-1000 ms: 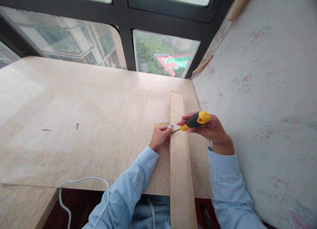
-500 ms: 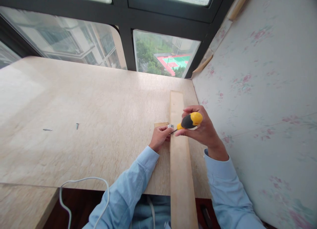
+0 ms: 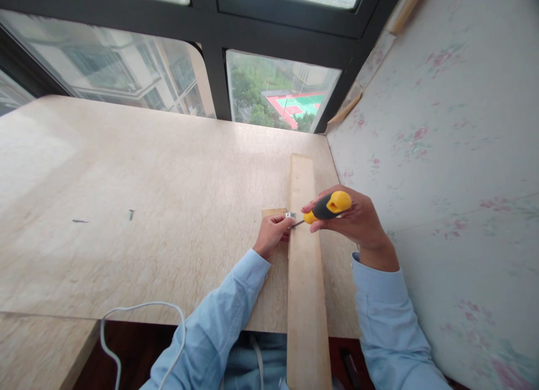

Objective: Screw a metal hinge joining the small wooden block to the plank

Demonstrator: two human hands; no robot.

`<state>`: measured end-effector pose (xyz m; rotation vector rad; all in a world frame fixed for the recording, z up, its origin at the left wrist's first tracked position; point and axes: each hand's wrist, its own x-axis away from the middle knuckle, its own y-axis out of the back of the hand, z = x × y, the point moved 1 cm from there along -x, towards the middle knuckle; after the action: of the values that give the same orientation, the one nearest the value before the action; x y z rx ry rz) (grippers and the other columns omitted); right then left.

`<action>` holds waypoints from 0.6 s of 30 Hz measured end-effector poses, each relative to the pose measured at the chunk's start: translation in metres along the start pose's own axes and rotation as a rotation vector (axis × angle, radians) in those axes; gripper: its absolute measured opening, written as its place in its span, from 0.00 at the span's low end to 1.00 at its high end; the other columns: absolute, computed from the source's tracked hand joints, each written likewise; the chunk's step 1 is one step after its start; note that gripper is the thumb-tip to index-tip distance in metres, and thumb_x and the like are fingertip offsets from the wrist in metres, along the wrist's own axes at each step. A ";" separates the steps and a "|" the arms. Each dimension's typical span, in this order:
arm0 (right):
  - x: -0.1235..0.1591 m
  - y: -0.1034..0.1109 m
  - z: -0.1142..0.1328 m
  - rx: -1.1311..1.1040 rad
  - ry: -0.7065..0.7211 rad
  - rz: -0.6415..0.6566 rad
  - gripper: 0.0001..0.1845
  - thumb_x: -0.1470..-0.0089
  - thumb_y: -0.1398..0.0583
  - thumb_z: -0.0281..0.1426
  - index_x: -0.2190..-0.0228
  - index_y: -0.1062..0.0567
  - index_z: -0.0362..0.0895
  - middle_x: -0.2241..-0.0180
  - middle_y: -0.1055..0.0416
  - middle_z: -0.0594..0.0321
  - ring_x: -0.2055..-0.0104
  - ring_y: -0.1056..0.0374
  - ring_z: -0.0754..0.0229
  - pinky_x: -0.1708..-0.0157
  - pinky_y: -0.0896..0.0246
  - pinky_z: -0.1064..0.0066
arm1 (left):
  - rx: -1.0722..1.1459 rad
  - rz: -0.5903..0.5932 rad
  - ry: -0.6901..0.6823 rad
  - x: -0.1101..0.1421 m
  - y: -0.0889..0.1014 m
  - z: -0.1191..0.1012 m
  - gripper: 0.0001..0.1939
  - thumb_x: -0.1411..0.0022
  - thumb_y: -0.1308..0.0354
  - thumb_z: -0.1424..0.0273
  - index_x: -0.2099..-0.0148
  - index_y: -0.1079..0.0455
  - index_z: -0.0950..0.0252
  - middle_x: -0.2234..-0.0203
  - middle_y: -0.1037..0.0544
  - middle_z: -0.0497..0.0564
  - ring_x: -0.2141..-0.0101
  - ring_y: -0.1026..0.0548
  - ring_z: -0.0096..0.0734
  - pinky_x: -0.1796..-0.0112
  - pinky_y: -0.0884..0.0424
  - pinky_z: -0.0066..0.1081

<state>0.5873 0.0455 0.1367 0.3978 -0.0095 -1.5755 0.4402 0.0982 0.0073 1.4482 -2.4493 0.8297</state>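
Note:
My right hand is closed around the yellow and black handle of a screwdriver. Its shaft slants down to the left, and the tip is close to the fingertips of my left hand. With thumb and fingers pinched together, that left hand grips a small silver metal bracket at the left edge of a long wooden board. A smaller piece of wood lies beside the board, partly covered by my left hand. Any screw at the screwdriver tip is hidden by my fingers.
Two screws lie on the marble-patterned sill to the left. A white cord loops over its front edge. The board's near end overhangs towards me. A papered wall rises on the right, with windows behind.
My right hand has shifted right and turned, and the screwdriver handle leans further right. The board's near end has swung slightly left. My left hand stays in place.

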 end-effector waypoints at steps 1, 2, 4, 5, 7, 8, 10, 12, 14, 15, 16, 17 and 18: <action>0.000 -0.001 -0.001 0.053 0.020 -0.044 0.21 0.64 0.24 0.32 0.67 0.24 0.46 0.66 0.21 0.62 0.63 0.23 0.53 0.62 0.26 0.62 | -0.001 -0.004 0.000 0.000 0.000 0.000 0.12 0.52 0.34 0.63 0.71 0.26 0.68 0.78 0.25 0.49 0.79 0.28 0.25 0.78 0.36 0.23; -0.001 -0.002 -0.003 0.106 0.040 -0.087 0.23 0.67 0.23 0.32 0.68 0.25 0.46 0.68 0.22 0.63 0.64 0.24 0.54 0.64 0.27 0.63 | 0.003 -0.006 0.000 0.000 0.000 0.000 0.12 0.52 0.34 0.63 0.71 0.26 0.69 0.78 0.25 0.49 0.79 0.28 0.25 0.78 0.36 0.23; -0.002 -0.004 -0.007 0.188 0.058 -0.170 0.27 0.70 0.22 0.33 0.68 0.28 0.46 0.70 0.24 0.65 0.67 0.26 0.56 0.66 0.28 0.65 | 0.015 -0.009 0.005 0.001 -0.001 -0.001 0.12 0.52 0.34 0.63 0.71 0.25 0.69 0.77 0.24 0.49 0.78 0.28 0.26 0.77 0.35 0.24; -0.002 -0.005 -0.010 0.213 0.052 -0.201 0.29 0.71 0.22 0.34 0.67 0.29 0.47 0.71 0.25 0.66 0.69 0.26 0.57 0.68 0.29 0.66 | 0.021 -0.009 0.009 0.001 -0.001 -0.002 0.13 0.52 0.34 0.63 0.71 0.25 0.69 0.77 0.24 0.50 0.78 0.28 0.26 0.78 0.35 0.24; -0.003 -0.005 -0.014 0.203 0.036 -0.207 0.33 0.70 0.22 0.35 0.63 0.30 0.48 0.71 0.26 0.67 0.70 0.27 0.59 0.68 0.29 0.67 | 0.031 -0.007 0.015 0.001 -0.001 -0.002 0.12 0.52 0.34 0.63 0.71 0.26 0.68 0.78 0.24 0.50 0.79 0.27 0.26 0.78 0.35 0.23; -0.004 -0.005 -0.014 0.164 0.036 -0.175 0.34 0.68 0.22 0.35 0.60 0.30 0.48 0.70 0.25 0.67 0.68 0.27 0.58 0.66 0.28 0.67 | 0.032 -0.005 0.016 0.002 -0.001 -0.002 0.12 0.52 0.34 0.63 0.72 0.26 0.68 0.77 0.24 0.50 0.78 0.27 0.26 0.78 0.35 0.23; -0.004 -0.003 -0.012 0.048 0.053 -0.054 0.36 0.63 0.24 0.35 0.53 0.31 0.50 0.63 0.24 0.63 0.59 0.24 0.56 0.58 0.27 0.64 | 0.028 -0.003 0.013 0.002 -0.001 -0.002 0.11 0.51 0.34 0.64 0.71 0.26 0.68 0.77 0.24 0.50 0.78 0.27 0.26 0.78 0.35 0.23; -0.002 0.000 -0.006 -0.056 0.055 0.093 0.35 0.54 0.28 0.35 0.46 0.33 0.51 0.52 0.25 0.58 0.46 0.28 0.53 0.47 0.30 0.58 | 0.022 -0.004 0.013 0.002 -0.001 -0.002 0.10 0.50 0.34 0.65 0.71 0.26 0.68 0.77 0.23 0.50 0.78 0.26 0.27 0.78 0.34 0.24; 0.001 0.003 0.000 -0.114 0.034 0.197 0.32 0.45 0.33 0.33 0.42 0.35 0.53 0.44 0.28 0.56 0.39 0.34 0.52 0.42 0.34 0.55 | 0.020 -0.004 0.015 0.002 -0.001 -0.001 0.11 0.50 0.34 0.65 0.70 0.26 0.68 0.77 0.23 0.50 0.78 0.26 0.27 0.77 0.33 0.24; 0.003 0.005 0.002 -0.131 0.022 0.226 0.30 0.43 0.35 0.32 0.41 0.36 0.53 0.43 0.29 0.56 0.39 0.34 0.52 0.42 0.34 0.55 | 0.021 -0.001 0.015 0.002 -0.001 -0.001 0.11 0.50 0.34 0.64 0.70 0.25 0.68 0.76 0.23 0.50 0.78 0.26 0.28 0.77 0.33 0.24; 0.004 0.006 0.003 -0.139 0.011 0.242 0.29 0.42 0.36 0.32 0.41 0.35 0.53 0.44 0.28 0.56 0.39 0.33 0.52 0.43 0.33 0.55 | 0.020 0.000 0.015 0.001 0.000 0.000 0.11 0.50 0.34 0.64 0.69 0.25 0.68 0.76 0.23 0.51 0.77 0.26 0.28 0.77 0.34 0.24; 0.005 0.008 0.004 -0.137 0.003 0.245 0.27 0.42 0.36 0.32 0.43 0.33 0.52 0.46 0.26 0.56 0.42 0.31 0.52 0.46 0.30 0.56 | 0.017 0.001 0.014 0.001 0.000 0.000 0.11 0.50 0.34 0.64 0.68 0.24 0.68 0.76 0.23 0.51 0.78 0.26 0.27 0.78 0.34 0.24; 0.005 0.009 0.005 -0.121 -0.005 0.232 0.24 0.43 0.35 0.32 0.45 0.30 0.51 0.49 0.24 0.56 0.45 0.28 0.52 0.48 0.28 0.57 | 0.013 0.001 0.013 0.000 0.000 0.001 0.11 0.50 0.34 0.64 0.68 0.24 0.68 0.76 0.23 0.50 0.78 0.27 0.26 0.78 0.35 0.23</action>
<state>0.5943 0.0386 0.1423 0.2870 0.0346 -1.3406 0.4403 0.0975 0.0067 1.4415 -2.4403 0.8539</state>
